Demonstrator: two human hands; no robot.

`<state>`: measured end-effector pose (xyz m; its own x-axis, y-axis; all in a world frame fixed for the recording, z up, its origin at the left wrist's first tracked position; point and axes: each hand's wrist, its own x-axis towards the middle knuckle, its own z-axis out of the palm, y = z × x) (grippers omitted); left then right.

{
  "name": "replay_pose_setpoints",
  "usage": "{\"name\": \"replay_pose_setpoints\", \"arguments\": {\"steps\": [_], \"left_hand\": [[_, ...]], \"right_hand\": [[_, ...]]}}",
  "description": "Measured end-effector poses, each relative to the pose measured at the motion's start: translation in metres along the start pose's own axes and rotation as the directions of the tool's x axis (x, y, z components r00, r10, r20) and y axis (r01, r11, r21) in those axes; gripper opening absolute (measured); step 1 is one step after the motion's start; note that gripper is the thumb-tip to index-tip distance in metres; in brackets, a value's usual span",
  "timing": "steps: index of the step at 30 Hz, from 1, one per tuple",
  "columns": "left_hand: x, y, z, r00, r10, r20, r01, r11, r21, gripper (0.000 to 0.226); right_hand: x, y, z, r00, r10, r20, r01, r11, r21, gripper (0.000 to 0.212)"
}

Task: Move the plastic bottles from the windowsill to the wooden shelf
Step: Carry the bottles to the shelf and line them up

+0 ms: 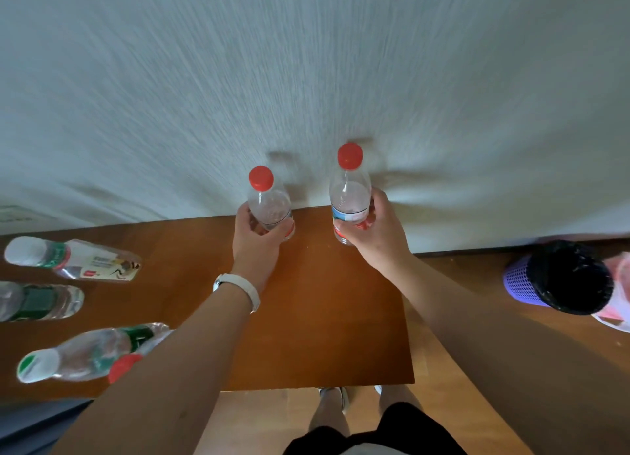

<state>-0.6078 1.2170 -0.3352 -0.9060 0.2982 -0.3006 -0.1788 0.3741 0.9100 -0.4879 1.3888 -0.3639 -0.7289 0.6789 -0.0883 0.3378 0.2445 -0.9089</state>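
I hold two clear plastic bottles with red caps upright over the far edge of the wooden shelf [324, 304], close to the white wall. My left hand [254, 241] grips the left bottle [267, 199] around its lower body. My right hand [375, 231] grips the right bottle [349, 192], which has a blue and white label, a little higher. Whether either bottle's base touches the wood is hidden by my fingers. A white band circles my left wrist.
Several more bottles stand on the shelf's left part: a white-capped one [71, 258], a green-labelled one [37, 301], another [88, 352] and a red-capped one [124, 366] beside my left forearm. A purple bin with a black bag [559, 277] stands on the floor at right.
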Motion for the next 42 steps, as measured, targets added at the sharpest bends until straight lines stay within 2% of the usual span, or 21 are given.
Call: {"name": "replay_pose_setpoints", "arguments": {"steps": [7,13,21,26,30,34,37,39,42], "left_hand": [[0.017,-0.002,-0.001,0.999,0.006,0.040,-0.006,1.000,0.004,0.061],[0.020,-0.008,0.000,0.999,0.013,0.049,-0.013,1.000,0.013,0.063],[0.021,-0.008,0.001,0.999,0.023,0.032,-0.024,0.999,0.033,0.059],[0.017,-0.007,0.002,1.000,0.012,0.018,-0.013,0.999,0.029,0.063],[0.011,-0.003,-0.004,0.999,-0.010,0.053,0.008,1.000,0.024,0.076],[-0.014,0.009,-0.014,0.999,-0.047,0.007,0.046,0.995,0.084,0.087],[-0.043,0.013,-0.016,0.998,-0.047,-0.035,0.053,0.984,0.171,0.076],[-0.063,0.012,-0.017,0.999,-0.030,-0.037,0.040,0.954,0.298,0.069],[-0.089,0.013,-0.024,0.999,0.035,-0.013,-0.025,0.879,0.477,0.059]], "right_hand": [[0.012,0.005,0.018,0.997,-0.047,-0.061,0.043,0.997,-0.060,0.060],[0.017,0.006,0.027,0.995,-0.099,-0.018,0.096,0.988,-0.124,0.066],[0.023,0.011,0.033,0.994,-0.085,0.065,0.095,0.983,-0.160,0.072],[0.025,0.012,0.031,0.993,-0.071,0.095,0.088,0.979,-0.184,0.075],[0.021,0.014,0.023,0.994,-0.020,0.106,0.041,0.980,-0.196,0.090],[0.008,0.015,0.009,0.990,0.030,0.139,0.007,0.966,-0.258,0.090],[-0.012,0.016,0.002,0.991,0.030,0.127,0.010,0.952,-0.306,0.076],[-0.027,0.015,-0.003,0.989,-0.013,0.145,0.066,0.928,-0.366,0.066],[-0.048,0.011,-0.012,0.953,-0.152,0.261,0.258,0.857,-0.446,0.057]]}}
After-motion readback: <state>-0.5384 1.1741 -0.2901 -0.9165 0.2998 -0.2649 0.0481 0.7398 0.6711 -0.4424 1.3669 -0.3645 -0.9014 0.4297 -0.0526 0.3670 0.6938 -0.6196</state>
